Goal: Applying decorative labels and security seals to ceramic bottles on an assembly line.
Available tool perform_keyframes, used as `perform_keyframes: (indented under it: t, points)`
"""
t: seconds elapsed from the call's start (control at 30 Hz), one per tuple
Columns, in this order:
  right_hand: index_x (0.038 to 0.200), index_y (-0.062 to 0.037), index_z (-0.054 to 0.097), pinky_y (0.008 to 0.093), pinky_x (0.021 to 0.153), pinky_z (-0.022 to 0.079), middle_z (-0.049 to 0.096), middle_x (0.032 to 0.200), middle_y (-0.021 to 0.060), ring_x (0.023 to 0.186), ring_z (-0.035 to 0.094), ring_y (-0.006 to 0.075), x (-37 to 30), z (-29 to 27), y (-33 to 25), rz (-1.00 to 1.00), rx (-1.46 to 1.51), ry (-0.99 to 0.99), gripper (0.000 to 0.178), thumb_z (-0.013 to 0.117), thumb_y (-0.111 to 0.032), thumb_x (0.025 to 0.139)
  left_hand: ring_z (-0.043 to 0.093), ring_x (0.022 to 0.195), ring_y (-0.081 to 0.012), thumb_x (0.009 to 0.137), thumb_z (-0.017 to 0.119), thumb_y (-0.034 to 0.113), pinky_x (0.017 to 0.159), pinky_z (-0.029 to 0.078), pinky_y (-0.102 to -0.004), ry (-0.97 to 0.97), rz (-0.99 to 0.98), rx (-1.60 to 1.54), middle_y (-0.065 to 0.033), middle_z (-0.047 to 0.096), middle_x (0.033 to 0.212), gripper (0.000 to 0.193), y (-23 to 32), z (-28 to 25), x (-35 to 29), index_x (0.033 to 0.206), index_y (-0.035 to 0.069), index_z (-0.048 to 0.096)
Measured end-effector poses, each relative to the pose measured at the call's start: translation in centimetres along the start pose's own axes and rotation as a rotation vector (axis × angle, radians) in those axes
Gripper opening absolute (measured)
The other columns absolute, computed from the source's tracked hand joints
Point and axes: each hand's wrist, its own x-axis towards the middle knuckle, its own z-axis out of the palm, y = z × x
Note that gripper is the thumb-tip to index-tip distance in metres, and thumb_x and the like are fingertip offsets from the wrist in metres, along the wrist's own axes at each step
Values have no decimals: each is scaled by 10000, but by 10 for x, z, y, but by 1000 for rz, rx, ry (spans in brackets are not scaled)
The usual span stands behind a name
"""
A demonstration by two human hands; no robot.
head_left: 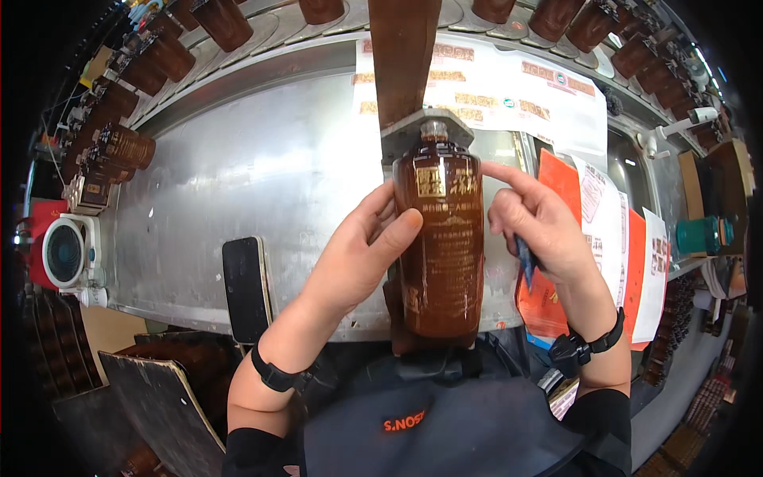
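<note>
Head view: the brown bottle (442, 266) lies with its neck at a grey bracket (404, 137), left hand (359, 246) half-curled along its side (firmness I cannot tell), right hand (550, 226) curled round a blue tool (524, 259), index finger extended towards the bottle's shoulder; slack support could let it roll, and a stray tool tip might scratch it

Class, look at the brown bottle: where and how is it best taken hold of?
Probably midway along the body of the brown bottle, with one grip from the left and one from the right. Its long sides face those ways, its neck end meets the grey bracket, and its base faces the apron. The broad, glossy body suggests a firm hold.
</note>
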Motion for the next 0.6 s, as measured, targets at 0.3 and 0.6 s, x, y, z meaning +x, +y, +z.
perform_keyframes:
  t: [0.3, 0.6]
  points:
    - [1380, 21, 435, 182, 600, 349, 475, 657, -78, 627, 429, 6, 17, 3, 2, 38, 24, -67, 556, 677, -130, 903, 461, 1254, -182, 942, 621, 160, 1069, 357, -328, 8, -27, 84, -127, 492, 1350, 606, 8, 0, 8, 1419, -58, 317]
    - [1400, -5, 425, 185, 633, 353, 471, 706, -68, 673, 431, 15, 14, 0, 10, 40, 142, -57, 527, 635, -140, 936, 469, 1231, -168, 969, 585, 209, 1058, 363, -321, -3, -2, 45, -117, 511, 1322, 560, 5, -4, 12, 1407, -50, 350]
